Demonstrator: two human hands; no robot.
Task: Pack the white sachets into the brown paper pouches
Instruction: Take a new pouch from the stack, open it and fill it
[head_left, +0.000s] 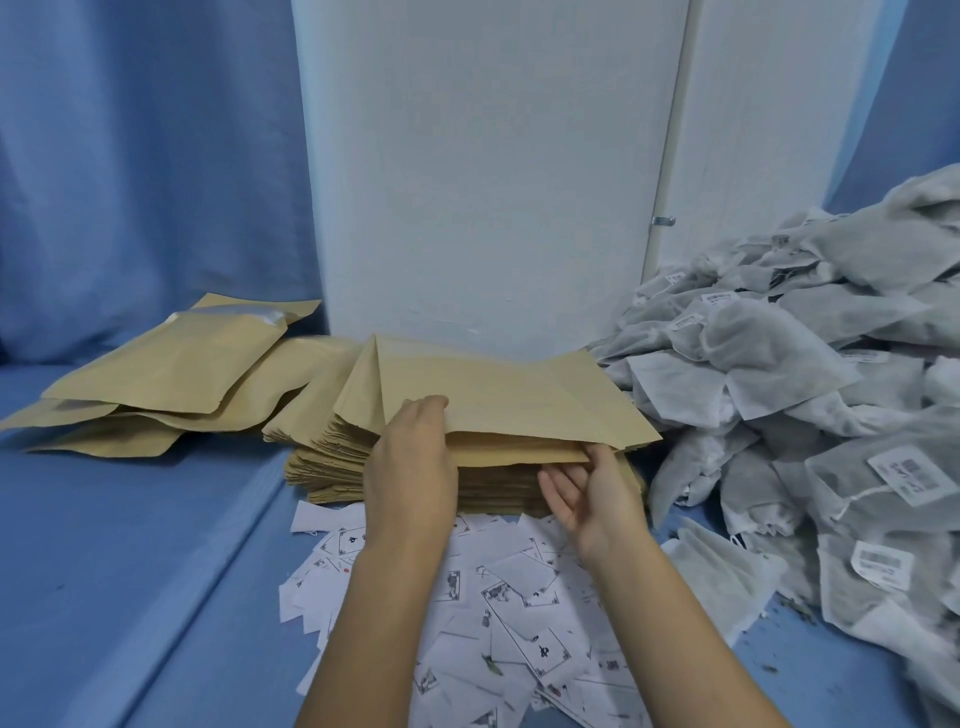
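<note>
Pouch stack (332, 470) centre, L hand (410, 457) gripping top pouch (509, 395), R hand (587, 493) slack-fingered under its edge, sachet heap (779, 364) at R

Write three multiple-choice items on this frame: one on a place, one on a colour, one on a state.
1. Where does the pile of white sachets lie relative to the stack of brown pouches?
A. to its left
B. to its right
C. on top of it

2. What colour is the cloth under everything?
A. blue
B. red
C. green

3. What is the left hand doing?
A. hanging idle
B. gripping the top pouch
C. holding a sachet

Answers:
1 B, the sachets heap up at the right side of the view, beside the stack.
2 A, the surface cloth is blue.
3 B, its fingers curl over the top pouch's near edge, which is raised off the stack.
</note>
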